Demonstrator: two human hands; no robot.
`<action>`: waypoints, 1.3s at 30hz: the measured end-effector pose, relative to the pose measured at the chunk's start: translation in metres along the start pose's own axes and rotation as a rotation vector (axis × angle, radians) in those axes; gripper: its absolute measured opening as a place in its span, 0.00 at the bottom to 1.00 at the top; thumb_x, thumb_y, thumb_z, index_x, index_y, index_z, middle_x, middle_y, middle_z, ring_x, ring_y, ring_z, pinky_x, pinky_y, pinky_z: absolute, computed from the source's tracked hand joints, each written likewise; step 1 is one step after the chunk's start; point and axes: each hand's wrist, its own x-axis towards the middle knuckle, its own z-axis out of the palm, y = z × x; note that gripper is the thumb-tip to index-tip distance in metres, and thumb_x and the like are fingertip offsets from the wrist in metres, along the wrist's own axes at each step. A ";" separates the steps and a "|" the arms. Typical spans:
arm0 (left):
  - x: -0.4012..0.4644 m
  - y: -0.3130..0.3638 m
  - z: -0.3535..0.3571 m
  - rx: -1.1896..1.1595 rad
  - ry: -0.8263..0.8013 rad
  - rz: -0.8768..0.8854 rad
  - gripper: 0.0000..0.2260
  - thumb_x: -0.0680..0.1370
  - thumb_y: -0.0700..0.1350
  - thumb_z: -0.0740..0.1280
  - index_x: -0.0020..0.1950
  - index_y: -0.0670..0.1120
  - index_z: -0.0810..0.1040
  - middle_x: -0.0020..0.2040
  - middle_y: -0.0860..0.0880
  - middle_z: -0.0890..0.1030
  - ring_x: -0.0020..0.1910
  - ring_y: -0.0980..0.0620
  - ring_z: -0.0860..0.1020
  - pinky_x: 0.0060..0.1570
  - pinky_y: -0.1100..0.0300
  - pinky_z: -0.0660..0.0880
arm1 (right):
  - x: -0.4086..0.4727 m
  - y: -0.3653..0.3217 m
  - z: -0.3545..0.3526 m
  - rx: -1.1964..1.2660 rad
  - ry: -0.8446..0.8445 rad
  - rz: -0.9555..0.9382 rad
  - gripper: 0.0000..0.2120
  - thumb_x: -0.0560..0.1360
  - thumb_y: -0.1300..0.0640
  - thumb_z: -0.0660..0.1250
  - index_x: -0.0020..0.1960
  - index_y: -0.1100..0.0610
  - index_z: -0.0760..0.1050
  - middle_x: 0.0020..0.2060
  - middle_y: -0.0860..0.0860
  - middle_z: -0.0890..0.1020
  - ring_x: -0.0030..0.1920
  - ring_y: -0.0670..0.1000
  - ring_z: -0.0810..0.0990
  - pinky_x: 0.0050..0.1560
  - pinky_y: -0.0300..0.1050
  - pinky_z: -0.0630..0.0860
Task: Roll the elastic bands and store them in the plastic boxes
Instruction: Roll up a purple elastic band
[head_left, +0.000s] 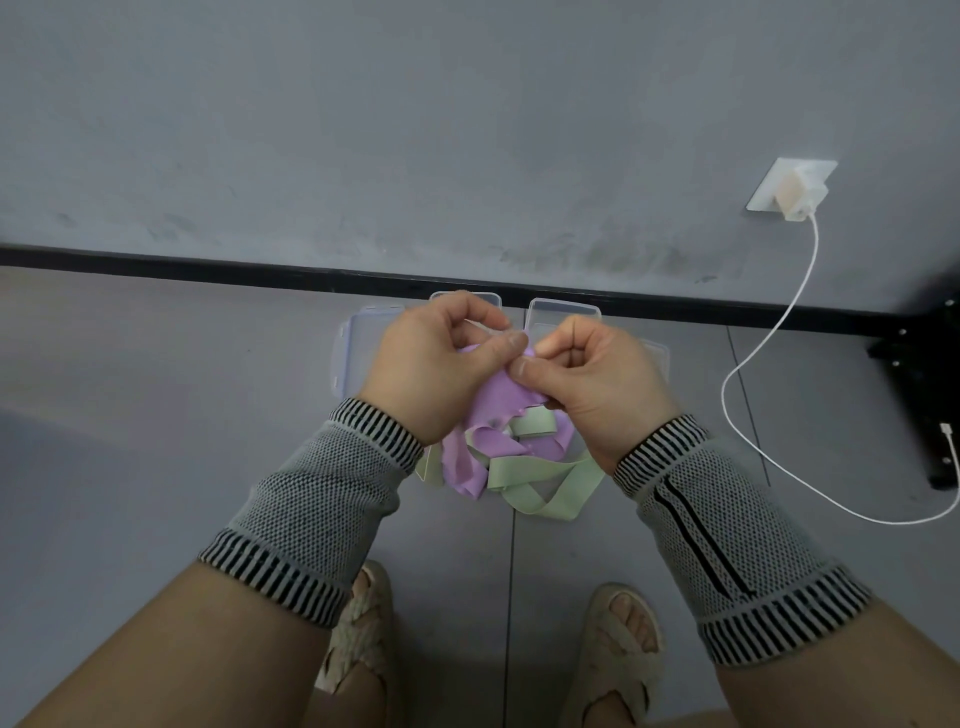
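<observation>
**Both hands pinching purple band over the boxes**

Left hand (431, 358) and right hand (582, 374) meet at centre, fingers curled, thumbs and forefingers pinching the top edge of a purple elastic band (498, 395). Band is thin, matte, flat-strip stock with a ragged lower edge; it hangs slack from the pinch and folds onto the floor. Held above the floor, in front of the boxes.

Under it: pale green elastic bands (550, 488), wider flat strips, looped and crossing each other, tangled with the purple one's tail.

Plastic boxes (563, 312): clear, rectangular, rounded corners, sitting on the floor against the black baseboard (208, 262), mostly hidden behind the hands. One more translucent piece at left (358, 343), flat; box or lid, can't tell.

Both wrists wear knit sleeves (317, 499), dotted grey weave with black-and-white striped cuffs.

Floor (130, 415) is smooth grey tile. Woven beige sandals (618, 654) at the bottom. White charger (795, 195) in a wall socket, thin white cable (779, 322) trailing down across the floor.
</observation>
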 end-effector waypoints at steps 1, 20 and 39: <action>0.000 0.000 0.000 -0.026 -0.014 -0.011 0.03 0.73 0.44 0.72 0.42 0.48 0.79 0.32 0.51 0.81 0.31 0.60 0.76 0.34 0.67 0.73 | -0.001 0.000 0.001 -0.015 0.003 -0.002 0.12 0.68 0.67 0.74 0.35 0.56 0.71 0.23 0.46 0.75 0.29 0.50 0.74 0.33 0.45 0.73; 0.000 -0.007 -0.006 0.076 -0.061 0.146 0.07 0.74 0.42 0.70 0.40 0.54 0.77 0.36 0.50 0.81 0.36 0.56 0.78 0.41 0.59 0.78 | -0.006 -0.009 -0.008 0.070 -0.223 0.099 0.09 0.74 0.69 0.65 0.42 0.58 0.81 0.32 0.53 0.83 0.31 0.47 0.80 0.33 0.37 0.78; 0.003 -0.012 -0.016 0.134 -0.153 0.064 0.11 0.77 0.42 0.66 0.35 0.52 0.74 0.32 0.55 0.76 0.31 0.60 0.72 0.36 0.64 0.70 | 0.001 -0.003 -0.021 0.060 -0.107 0.092 0.09 0.74 0.70 0.64 0.46 0.59 0.80 0.38 0.59 0.81 0.39 0.56 0.77 0.47 0.52 0.77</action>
